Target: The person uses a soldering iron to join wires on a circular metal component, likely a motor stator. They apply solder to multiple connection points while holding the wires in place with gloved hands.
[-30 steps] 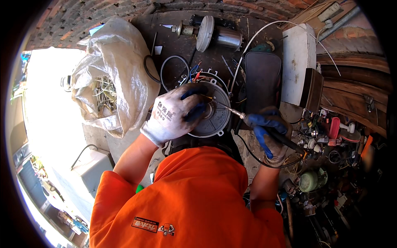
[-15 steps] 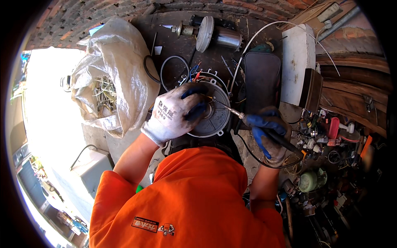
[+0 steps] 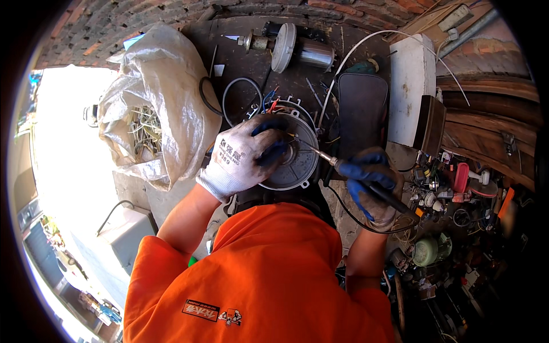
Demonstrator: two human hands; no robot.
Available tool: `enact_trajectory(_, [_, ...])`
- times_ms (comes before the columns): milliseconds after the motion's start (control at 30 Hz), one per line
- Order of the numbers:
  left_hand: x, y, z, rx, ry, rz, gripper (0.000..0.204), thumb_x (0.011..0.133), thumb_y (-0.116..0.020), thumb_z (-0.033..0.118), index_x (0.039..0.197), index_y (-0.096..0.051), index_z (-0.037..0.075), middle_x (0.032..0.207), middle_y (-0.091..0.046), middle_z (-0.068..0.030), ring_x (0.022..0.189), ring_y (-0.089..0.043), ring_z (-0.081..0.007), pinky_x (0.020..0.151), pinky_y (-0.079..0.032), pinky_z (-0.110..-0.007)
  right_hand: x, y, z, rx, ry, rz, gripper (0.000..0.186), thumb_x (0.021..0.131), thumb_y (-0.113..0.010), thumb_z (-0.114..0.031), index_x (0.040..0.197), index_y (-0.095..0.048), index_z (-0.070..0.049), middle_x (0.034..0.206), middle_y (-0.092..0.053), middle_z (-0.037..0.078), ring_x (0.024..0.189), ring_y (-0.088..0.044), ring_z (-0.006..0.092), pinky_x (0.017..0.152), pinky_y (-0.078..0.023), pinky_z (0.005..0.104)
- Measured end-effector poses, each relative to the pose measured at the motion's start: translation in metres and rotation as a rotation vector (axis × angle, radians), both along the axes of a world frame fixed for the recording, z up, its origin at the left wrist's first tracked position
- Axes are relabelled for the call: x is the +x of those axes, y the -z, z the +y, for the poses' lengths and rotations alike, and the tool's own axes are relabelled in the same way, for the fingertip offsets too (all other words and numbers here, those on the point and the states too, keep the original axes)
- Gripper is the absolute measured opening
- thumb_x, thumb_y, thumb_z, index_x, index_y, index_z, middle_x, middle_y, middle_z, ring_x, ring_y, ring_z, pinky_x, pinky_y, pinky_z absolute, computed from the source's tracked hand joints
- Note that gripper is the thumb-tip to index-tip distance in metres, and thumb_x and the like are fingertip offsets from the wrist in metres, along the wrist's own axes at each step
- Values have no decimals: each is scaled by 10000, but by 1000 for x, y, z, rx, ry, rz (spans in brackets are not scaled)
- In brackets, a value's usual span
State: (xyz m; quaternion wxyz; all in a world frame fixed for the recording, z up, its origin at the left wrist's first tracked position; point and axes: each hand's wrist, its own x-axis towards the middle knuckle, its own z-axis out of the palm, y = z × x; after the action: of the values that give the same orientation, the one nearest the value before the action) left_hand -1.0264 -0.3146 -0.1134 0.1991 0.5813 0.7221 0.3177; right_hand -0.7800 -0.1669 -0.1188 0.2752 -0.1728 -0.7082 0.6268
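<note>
Soldering iron [image 3: 343,168] (right hand [image 3: 372,186]), tip up-left.

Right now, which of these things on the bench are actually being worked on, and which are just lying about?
In use:
left hand on the round grey motor
right hand holding the soldering iron, tip at the motor

Lying about:
plastic bag of bits
silver rotor part
white block
dark case

motor cover [image 3: 294,163]: grey metal, dull, smooth | left hand [image 3: 246,157]: white knit cloth glove, blue rubbery fingers | sack [image 3: 166,108]: shiny crinkly plastic | tabletop [image 3: 240,63]: dark, rough, dirty | wall [image 3: 143,14]: rough red brick
</note>
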Motion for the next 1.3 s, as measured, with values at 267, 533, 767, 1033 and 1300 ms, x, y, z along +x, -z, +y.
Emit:
enact_trajectory(267, [0, -1, 0, -22, -1, 19, 324, 709, -785, 113, 1025, -717, 95, 1171, -668, -135, 961, -705, -341, 799, -589, -399, 7, 2, -7, -545, -77, 64, 380, 1010, -569, -232, 1165, -473, 102, 989, -633, 350, 597, -607, 94, 446, -486, 171])
enact_trajectory(533, [-1, 4, 0, 9, 13, 36, 307, 753, -780, 180, 1040, -717, 89, 1150, -669, -141, 918, -705, -334, 769, -592, -401, 6, 1, -8, -507, -109, 97, 272, 996, -554, -124, 1148, -510, 98, 913, -646, 233, 570, -594, 99, 439, -456, 170])
enact_trajectory(767, [-1, 6, 0, 30, 15, 25, 315, 717, -786, 89, 1026, -725, 86, 1155, -686, -119, 951, -712, -325, 803, -592, -391, -1, -21, 3, 135, -11, -61, 293, 786, -806, -192, 947, -705, 31, 1036, -644, 156, 897, -701, 256, 806, -564, 337])
enact_trajectory(1033, [-1, 4, 0, 6, 3, 1, 320, 728, -779, 87, 1041, -713, 65, 1147, -686, -123, 935, -715, -321, 783, -594, -386, -4, -26, -4, 39, 19, -89, 334, 764, -816, -240, 948, -709, 18, 1034, -645, 158, 913, -695, 256, 820, -562, 352])
enact_trajectory(1300, [-3, 3, 0, 24, 21, 1, 334, 721, -778, 94, 1046, -706, 60, 1150, -682, -129, 941, -710, -333, 782, -594, -388, 1, -19, -5, 48, 21, -154, 363, 759, -824, -274, 939, -697, 15, 1071, -620, 162, 944, -699, 276, 836, -571, 379])
